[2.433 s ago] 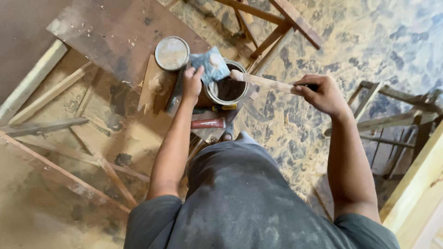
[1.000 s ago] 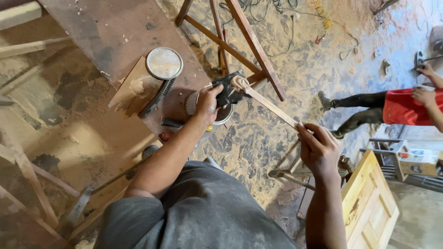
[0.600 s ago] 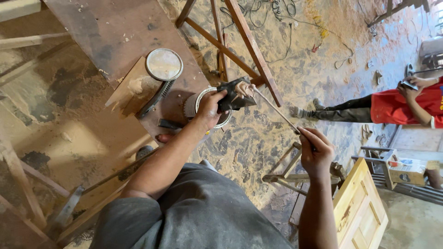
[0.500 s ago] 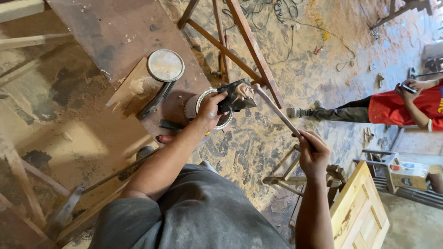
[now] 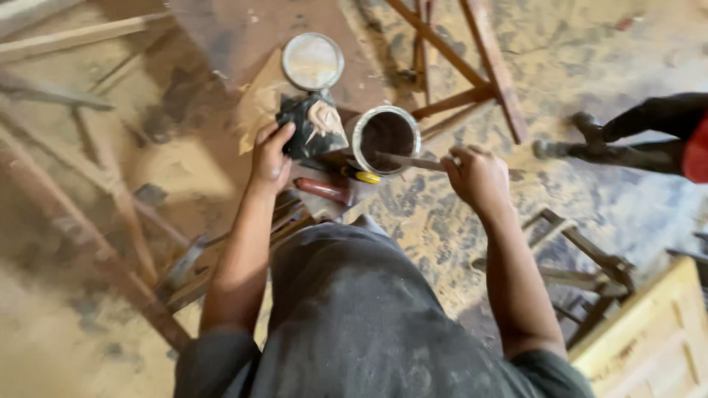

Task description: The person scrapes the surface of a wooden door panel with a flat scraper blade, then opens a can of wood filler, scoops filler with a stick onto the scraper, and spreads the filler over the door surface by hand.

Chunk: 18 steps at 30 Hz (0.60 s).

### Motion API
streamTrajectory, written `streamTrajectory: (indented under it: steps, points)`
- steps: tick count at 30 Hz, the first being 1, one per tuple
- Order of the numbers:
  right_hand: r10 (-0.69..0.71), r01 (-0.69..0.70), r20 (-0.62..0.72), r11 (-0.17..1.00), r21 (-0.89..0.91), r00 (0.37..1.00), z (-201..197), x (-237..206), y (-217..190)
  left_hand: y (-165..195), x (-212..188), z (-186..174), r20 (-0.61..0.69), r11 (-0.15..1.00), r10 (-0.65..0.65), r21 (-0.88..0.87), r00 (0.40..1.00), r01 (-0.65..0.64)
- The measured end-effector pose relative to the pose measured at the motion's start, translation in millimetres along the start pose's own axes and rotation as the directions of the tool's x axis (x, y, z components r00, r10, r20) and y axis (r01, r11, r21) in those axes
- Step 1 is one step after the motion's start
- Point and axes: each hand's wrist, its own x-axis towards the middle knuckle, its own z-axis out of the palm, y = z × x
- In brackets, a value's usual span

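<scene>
- Paint can (image 5: 386, 138), round, open and dark inside, stands on the wooden desk (image 5: 243, 44), just right of a dark smeared rag (image 5: 311, 127).
- Right hand (image 5: 478, 175) is clenched around a flat wooden stick (image 5: 413, 161), whose far end reaches into the can's mouth.
- Left hand (image 5: 270, 156) grips the lower left edge of the rag, fingers curled over it; the rag carries a pale smear.
- Round metal lid (image 5: 313, 61) lies flat on the desk just beyond the rag, resting at the top of a scrap of brown paper (image 5: 258, 107).
- A red-handled tool (image 5: 321, 190) and a yellow-tipped one (image 5: 363, 176) lie on the desk near the can, on the side closest to the person (their working ends are hidden).
- A dark, dusty garment (image 5: 354, 309) fills the lower middle of the view.
- Wooden trestle legs (image 5: 472, 66) stand on the paint-spattered floor (image 5: 590, 44) beyond the can.
- Another person's leg in dark clothing (image 5: 627, 140) enters from the right edge, beside a patch of red cloth (image 5: 697, 147).
- Pale yellow wooden panel (image 5: 649, 346) sits at the lower right corner.
</scene>
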Motion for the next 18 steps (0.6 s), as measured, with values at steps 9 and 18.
streamTrajectory:
  steps: [9, 18]
  points:
    - [-0.307, 0.313, -0.065, 0.94, 0.139, 0.95, 41.9, 114.0, -63.1, 18.4, -106.2, -29.3, -0.225, 0.98, 0.168, -0.064, 0.96, -0.186]
    - [-0.503, 0.316, 0.229, 0.774, 0.549, 0.833, 180.1, 31.1, -131.2, 15.7, -163.9, -73.5, -0.256, 0.969, 0.24, 0.006, 0.936, -0.246]
